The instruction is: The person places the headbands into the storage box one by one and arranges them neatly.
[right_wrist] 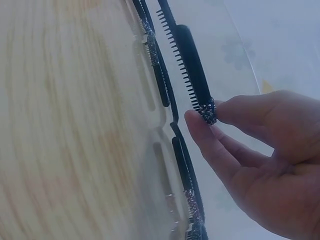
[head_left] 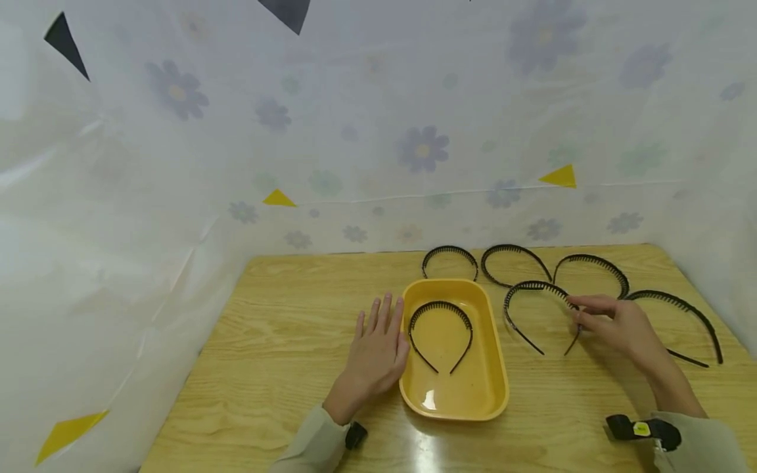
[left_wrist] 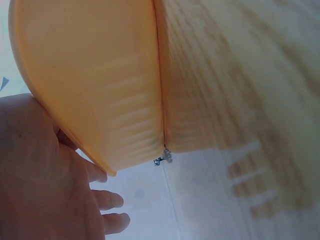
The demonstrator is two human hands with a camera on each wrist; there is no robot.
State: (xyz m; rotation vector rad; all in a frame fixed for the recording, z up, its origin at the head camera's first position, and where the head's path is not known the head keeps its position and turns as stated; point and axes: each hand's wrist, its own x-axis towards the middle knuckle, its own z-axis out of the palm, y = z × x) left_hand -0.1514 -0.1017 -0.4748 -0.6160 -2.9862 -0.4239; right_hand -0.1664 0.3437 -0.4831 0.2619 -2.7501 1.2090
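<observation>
In the head view my right hand [head_left: 621, 328] pinches a black toothed headband [head_left: 535, 285] by its right side, between thumb and fingers. The right wrist view shows the pinched part of this headband [right_wrist: 195, 65], with a glittery patch at the fingertips; it stands above the tabletop there. My left hand [head_left: 375, 351] lies with straight fingers along the left side of a yellow tray [head_left: 497, 368]. Up close in the left wrist view, the left hand [left_wrist: 50, 170] touches the tray's rim [left_wrist: 65, 132]. Inside the tray lies another black headband [head_left: 440, 305].
Several more black headbands lie on the wooden table [head_left: 284, 328]: one behind the tray [head_left: 449, 249], two at the back right, and one at the far right [head_left: 680, 301]. A flowered white sheet [head_left: 355, 151] hangs behind and beside the table.
</observation>
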